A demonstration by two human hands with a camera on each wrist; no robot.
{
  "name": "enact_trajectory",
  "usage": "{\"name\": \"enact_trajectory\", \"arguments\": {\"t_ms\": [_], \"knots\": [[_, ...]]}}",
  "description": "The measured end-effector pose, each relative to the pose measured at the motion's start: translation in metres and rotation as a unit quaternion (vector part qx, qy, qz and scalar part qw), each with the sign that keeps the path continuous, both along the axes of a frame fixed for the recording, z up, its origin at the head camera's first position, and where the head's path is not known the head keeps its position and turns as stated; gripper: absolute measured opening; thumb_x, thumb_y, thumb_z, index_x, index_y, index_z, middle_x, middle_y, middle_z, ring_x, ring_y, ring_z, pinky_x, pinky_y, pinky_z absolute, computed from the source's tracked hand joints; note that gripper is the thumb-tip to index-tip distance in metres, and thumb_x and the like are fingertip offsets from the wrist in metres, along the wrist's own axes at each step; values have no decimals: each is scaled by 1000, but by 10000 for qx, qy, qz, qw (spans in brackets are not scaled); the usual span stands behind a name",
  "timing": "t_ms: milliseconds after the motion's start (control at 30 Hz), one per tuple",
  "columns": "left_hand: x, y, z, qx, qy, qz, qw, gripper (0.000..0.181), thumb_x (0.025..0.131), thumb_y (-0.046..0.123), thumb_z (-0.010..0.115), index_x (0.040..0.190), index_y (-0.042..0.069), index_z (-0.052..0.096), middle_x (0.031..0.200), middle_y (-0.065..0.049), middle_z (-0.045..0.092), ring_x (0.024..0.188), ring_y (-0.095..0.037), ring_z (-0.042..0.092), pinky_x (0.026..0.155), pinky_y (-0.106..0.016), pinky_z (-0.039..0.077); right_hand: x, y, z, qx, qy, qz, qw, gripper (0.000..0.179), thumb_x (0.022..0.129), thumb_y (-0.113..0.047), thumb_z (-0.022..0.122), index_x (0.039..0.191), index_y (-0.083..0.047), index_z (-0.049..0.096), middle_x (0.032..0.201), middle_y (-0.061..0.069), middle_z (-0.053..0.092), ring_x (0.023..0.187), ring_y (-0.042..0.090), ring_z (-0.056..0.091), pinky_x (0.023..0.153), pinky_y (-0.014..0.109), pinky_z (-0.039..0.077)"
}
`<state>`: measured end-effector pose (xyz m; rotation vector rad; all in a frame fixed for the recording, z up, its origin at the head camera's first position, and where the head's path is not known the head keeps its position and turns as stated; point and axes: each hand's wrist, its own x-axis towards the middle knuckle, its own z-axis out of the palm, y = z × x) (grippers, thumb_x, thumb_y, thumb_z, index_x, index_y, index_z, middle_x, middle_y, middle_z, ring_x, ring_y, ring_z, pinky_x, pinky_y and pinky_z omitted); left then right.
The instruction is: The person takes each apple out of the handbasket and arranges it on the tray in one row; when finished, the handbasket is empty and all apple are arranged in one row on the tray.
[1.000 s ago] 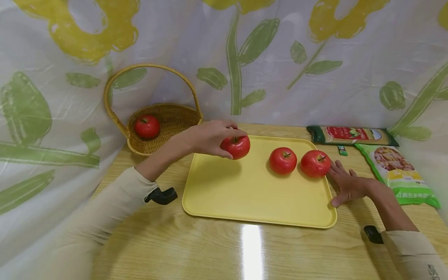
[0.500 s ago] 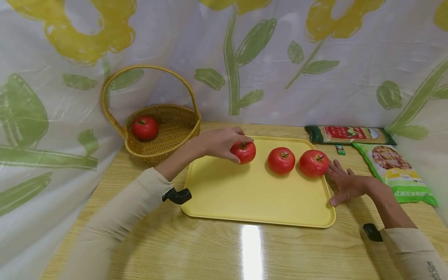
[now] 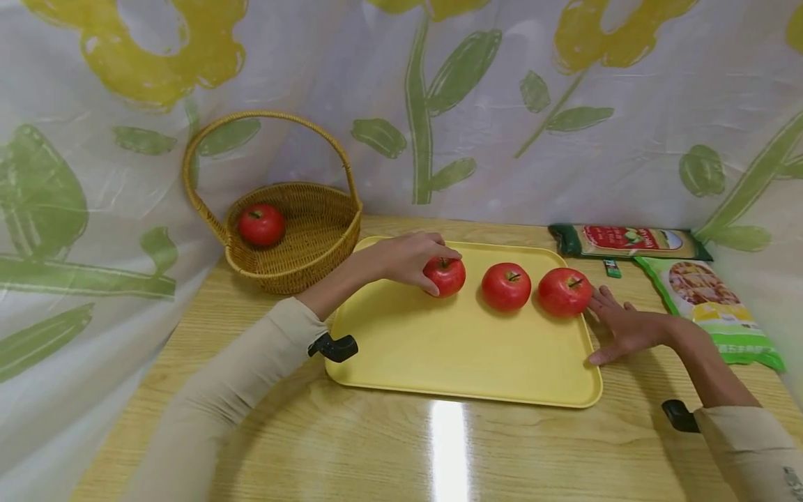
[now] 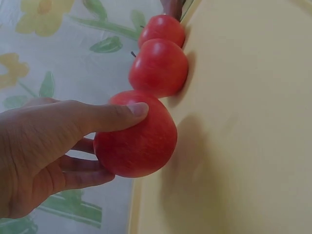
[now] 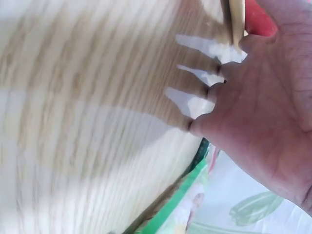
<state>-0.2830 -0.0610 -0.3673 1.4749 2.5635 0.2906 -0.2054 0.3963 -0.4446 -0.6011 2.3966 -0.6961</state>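
Observation:
My left hand (image 3: pixel 404 259) grips a red apple (image 3: pixel 449 282) at the back-middle of the yellow tray (image 3: pixel 464 362). In the left wrist view its thumb lies across the apple (image 4: pixel 141 146), the other fingers on the far side; a shadow falls on the tray beside it. Whether the apple touches the tray I cannot tell. To its right sit a second apple (image 3: pixel 505 289) and a third (image 3: pixel 562 294), all three roughly in a row. My right hand (image 3: pixel 630 331) is spread out at the tray's right edge, thumb at the rim, fingertips on the table near the third apple.
A wicker basket (image 3: pixel 295 268) with a tall handle stands at the back left, with one red apple (image 3: pixel 261 225) inside. Right of the tray lie a long food packet (image 3: pixel 630 241), a small green packet (image 3: pixel 612 268) and a green-edged bag (image 3: pixel 709 300). A floral curtain (image 3: pixel 464 174) hangs behind.
My left hand has carried its apple rightward and slightly nearer over the tray, closer to the second apple. The right hand stays at the tray's edge.

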Motion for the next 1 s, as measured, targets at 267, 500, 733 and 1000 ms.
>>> {"name": "enact_trajectory", "arguments": {"t_ms": [267, 500, 733, 1000], "knots": [[-8, 4, -11, 65, -42, 169, 9998, 70, 85, 37, 87, 146, 10, 62, 130, -17, 67, 120, -30, 63, 106, -42, 55, 2, -10, 12, 235, -202, -133, 9994, 128, 81, -39, 88, 165, 1, 0, 168, 37, -15, 151, 63, -23, 109, 88, -11], [-12, 7, -18, 39, -188, 209, 9996, 70, 86, 38, 86, 144, 10, 63, 129, -15, 69, 118, -30, 63, 104, -40, 55, -1, -12, 11, 279, -248, -142, 9992, 132, 80, -44, 88, 165, -2, -4, 167, 39, -17, 150, 62, -26, 108, 87, -14], [-11, 9, -18, 31, -523, 220, 9984, 69, 84, 40, 88, 143, 11, 64, 129, -13, 69, 115, -28, 61, 101, -40, 55, -2, -6, 4, 109, -303, -172, 9993, 135, 79, -48, 87, 166, -6, -7, 166, 37, -21, 149, 60, -32, 106, 87, -18], [-12, 8, -16, -34, -656, 367, 9972, 76, 83, 42, 88, 147, 14, 58, 134, -15, 63, 121, -29, 59, 106, -43, 54, 0, -13, 17, 363, -401, -230, 9983, 134, 80, -45, 87, 165, 0, -7, 166, 38, -21, 149, 60, -31, 108, 87, -15]]}}
